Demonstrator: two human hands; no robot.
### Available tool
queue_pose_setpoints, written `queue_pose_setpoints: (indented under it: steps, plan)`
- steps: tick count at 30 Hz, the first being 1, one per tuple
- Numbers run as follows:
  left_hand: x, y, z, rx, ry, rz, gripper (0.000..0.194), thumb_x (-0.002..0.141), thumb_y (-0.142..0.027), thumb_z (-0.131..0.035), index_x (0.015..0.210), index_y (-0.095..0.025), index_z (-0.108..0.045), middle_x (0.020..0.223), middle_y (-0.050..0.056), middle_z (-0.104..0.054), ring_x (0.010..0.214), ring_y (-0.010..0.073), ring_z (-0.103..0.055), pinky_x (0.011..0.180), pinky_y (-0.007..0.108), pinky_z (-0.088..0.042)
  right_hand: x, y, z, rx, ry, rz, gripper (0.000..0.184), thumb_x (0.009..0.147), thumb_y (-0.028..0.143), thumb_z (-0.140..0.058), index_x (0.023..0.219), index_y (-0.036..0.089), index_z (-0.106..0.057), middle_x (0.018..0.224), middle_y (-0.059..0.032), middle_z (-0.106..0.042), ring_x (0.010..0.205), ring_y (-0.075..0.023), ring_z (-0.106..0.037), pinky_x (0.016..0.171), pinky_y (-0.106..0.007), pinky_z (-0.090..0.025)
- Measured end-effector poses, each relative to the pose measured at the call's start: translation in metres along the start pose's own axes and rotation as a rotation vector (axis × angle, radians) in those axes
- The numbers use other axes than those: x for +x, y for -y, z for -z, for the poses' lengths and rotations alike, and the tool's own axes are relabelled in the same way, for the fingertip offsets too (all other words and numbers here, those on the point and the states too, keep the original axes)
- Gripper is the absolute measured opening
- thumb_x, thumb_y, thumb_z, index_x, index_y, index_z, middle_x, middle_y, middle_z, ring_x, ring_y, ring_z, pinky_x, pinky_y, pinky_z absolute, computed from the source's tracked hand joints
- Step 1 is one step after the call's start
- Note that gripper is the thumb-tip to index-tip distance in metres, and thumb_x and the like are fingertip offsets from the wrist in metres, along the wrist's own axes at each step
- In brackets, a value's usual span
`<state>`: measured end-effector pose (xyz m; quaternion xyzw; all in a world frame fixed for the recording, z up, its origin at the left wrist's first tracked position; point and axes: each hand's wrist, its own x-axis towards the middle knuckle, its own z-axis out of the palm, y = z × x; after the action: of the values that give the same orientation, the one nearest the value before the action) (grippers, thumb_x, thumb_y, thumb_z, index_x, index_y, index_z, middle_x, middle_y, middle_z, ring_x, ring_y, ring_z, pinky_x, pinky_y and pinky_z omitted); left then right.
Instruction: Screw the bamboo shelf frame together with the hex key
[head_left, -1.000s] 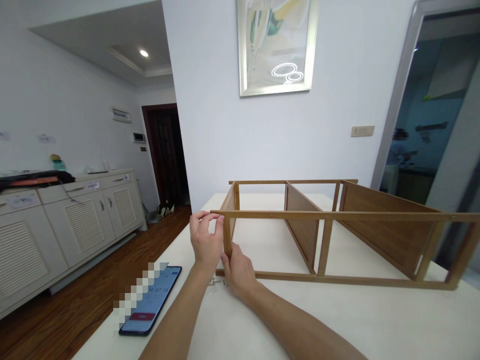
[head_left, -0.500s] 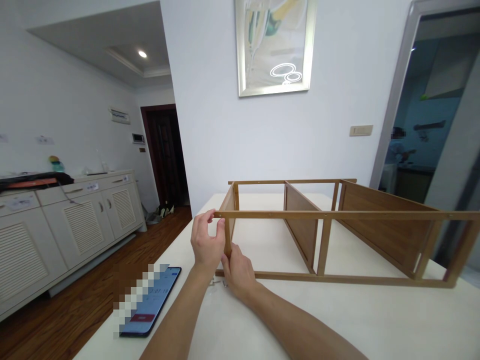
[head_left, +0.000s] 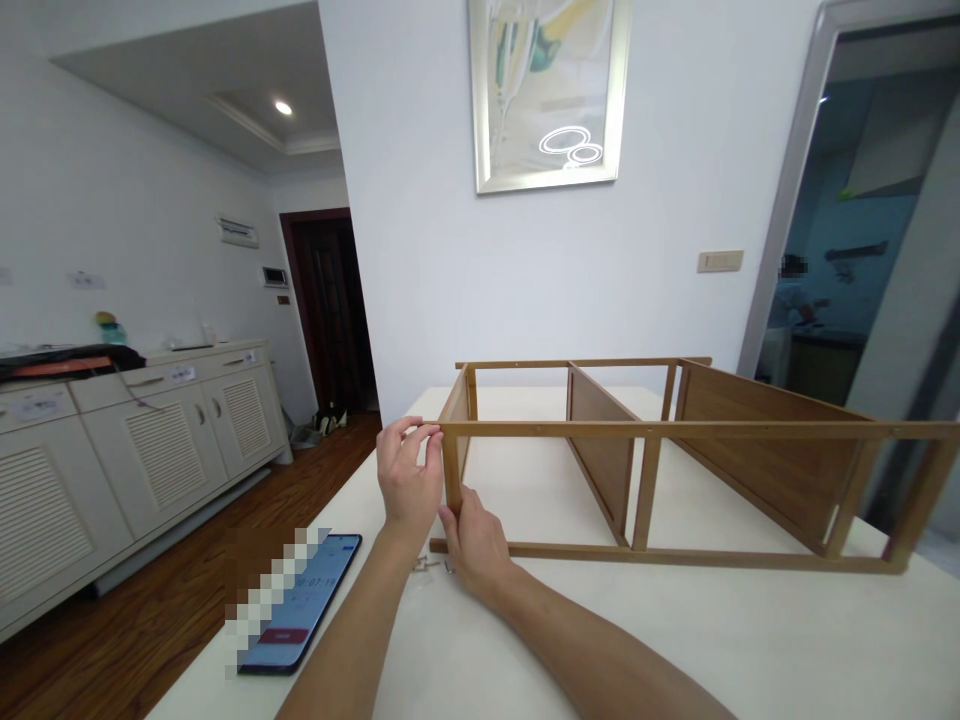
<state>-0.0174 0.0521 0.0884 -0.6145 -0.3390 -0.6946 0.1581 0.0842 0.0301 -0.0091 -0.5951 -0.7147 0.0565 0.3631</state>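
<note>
A brown wooden shelf frame (head_left: 540, 430) lies on its side, with long rails, short crossbars and inset panels. At the near left end of its upper rail is my left hand (head_left: 407, 478). Its thumb and fingertips close on the rail's end; any small part between them is hidden. Lower down, my right hand (head_left: 478, 540) wraps around the foot of the end crossbar, just above the bottom rail. Small metal fittings (head_left: 426, 564) lie on the tabletop left of the right hand, too small to name exactly.
The frame rests on a white table (head_left: 570, 640). A phone (head_left: 311, 605) with a lit screen lies near the table's left edge, beside my left forearm. White cabinets (head_left: 165, 430) stand along the left wall. Another person (head_left: 791, 300) is beyond the doorway at right.
My left hand has shifted slightly left along the rail's end, and its thumb has come closer to the fingers. The right hand holds its place on the crossbar.
</note>
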Motion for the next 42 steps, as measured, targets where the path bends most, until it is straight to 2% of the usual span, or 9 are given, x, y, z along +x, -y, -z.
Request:
queue_pose_setpoints:
  steps: [4,14,26,29,32,36,37,39,42]
  plan:
    - [0.005,0.003,0.001,-0.154,0.14,0.145,0.011,0.086,-0.02,-0.055,0.085,-0.02,-0.066,0.111,0.008,-0.069,0.108,0.0221,-0.061,0.097,0.044,-0.048,-0.001,0.0,-0.001,-0.018,-0.005,0.002,0.034,0.098,0.037,-0.03,0.12,0.017,-0.046,0.105,-0.0097,-0.063,0.084,-0.0213,-0.064,0.071,-0.031,-0.043]
    - [0.034,0.025,0.007,-0.469,0.464,0.421,0.007,0.073,-0.025,-0.067,0.072,-0.018,-0.068,0.095,0.007,-0.072,0.089,0.0195,-0.067,0.081,0.035,-0.056,-0.001,0.001,0.0,-0.02,-0.012,-0.022,0.036,0.098,0.037,-0.032,0.124,0.017,-0.046,0.108,-0.0112,-0.064,0.089,-0.0237,-0.065,0.074,-0.034,-0.045]
    - [0.041,0.032,0.005,-0.646,0.5,0.48,0.025,0.066,-0.023,-0.074,0.09,-0.017,-0.067,0.092,0.007,-0.071,0.087,0.0191,-0.067,0.082,0.036,-0.055,-0.004,-0.002,0.003,-0.049,-0.055,0.054,0.037,0.098,0.039,-0.032,0.123,0.016,-0.047,0.107,-0.011,-0.064,0.086,-0.0229,-0.064,0.072,-0.034,-0.047]
    - [0.037,0.034,0.003,-0.683,0.493,0.457,0.026,0.068,-0.022,-0.072,0.093,-0.018,-0.065,0.092,0.007,-0.07,0.089,0.0193,-0.067,0.081,0.035,-0.056,-0.005,0.003,0.024,-0.093,-0.177,0.166,0.038,0.097,0.04,-0.036,0.123,0.015,-0.048,0.105,-0.0125,-0.063,0.088,-0.0231,-0.062,0.074,-0.035,-0.048]
    - [0.033,0.034,0.001,-0.69,0.456,0.46,0.025,0.07,-0.022,-0.071,0.094,-0.019,-0.064,0.093,0.006,-0.07,0.089,0.0191,-0.067,0.081,0.035,-0.056,0.007,0.017,0.071,-0.08,-0.326,0.385,0.028,0.097,0.031,-0.037,0.111,0.018,-0.057,0.094,-0.0095,-0.062,0.084,-0.0196,-0.06,0.075,-0.032,-0.047]
    - [0.029,0.033,-0.001,-0.731,0.408,0.498,0.027,0.069,-0.02,-0.071,0.095,-0.019,-0.064,0.093,0.006,-0.07,0.09,0.019,-0.068,0.082,0.035,-0.056,0.066,0.044,0.142,-0.005,-0.493,0.443,0.027,0.095,0.023,-0.04,0.113,0.02,-0.061,0.097,-0.0084,-0.059,0.091,-0.0175,-0.057,0.082,-0.031,-0.047]
    - [0.027,0.033,-0.002,-0.745,0.394,0.506,0.027,0.069,-0.02,-0.071,0.095,-0.018,-0.064,0.093,0.007,-0.07,0.09,0.0191,-0.068,0.082,0.035,-0.056,0.086,0.049,0.153,0.004,-0.404,0.433,0.028,0.094,0.021,-0.043,0.113,0.021,-0.063,0.1,-0.0075,-0.059,0.088,-0.0158,-0.057,0.082,-0.03,-0.047]
    - [0.025,0.033,-0.003,-0.768,0.361,0.517,0.026,0.068,-0.02,-0.072,0.093,-0.018,-0.063,0.093,0.007,-0.07,0.089,0.019,-0.068,0.083,0.036,-0.055,0.124,0.054,0.164,0.021,-0.053,0.404,0.031,0.088,0.013,-0.048,0.112,0.022,-0.067,0.098,-0.0041,-0.06,0.077,-0.0115,-0.057,0.078,-0.027,-0.047]
    - [0.022,0.032,-0.004,-0.752,0.323,0.519,0.023,0.069,-0.021,-0.072,0.091,-0.018,-0.063,0.093,0.006,-0.07,0.088,0.0186,-0.068,0.083,0.035,-0.055,0.16,0.048,0.16,0.022,0.44,0.372,0.037,0.083,0.011,-0.052,0.116,0.02,-0.067,0.083,-0.0006,-0.064,0.066,-0.0096,-0.054,0.069,-0.024,-0.045]
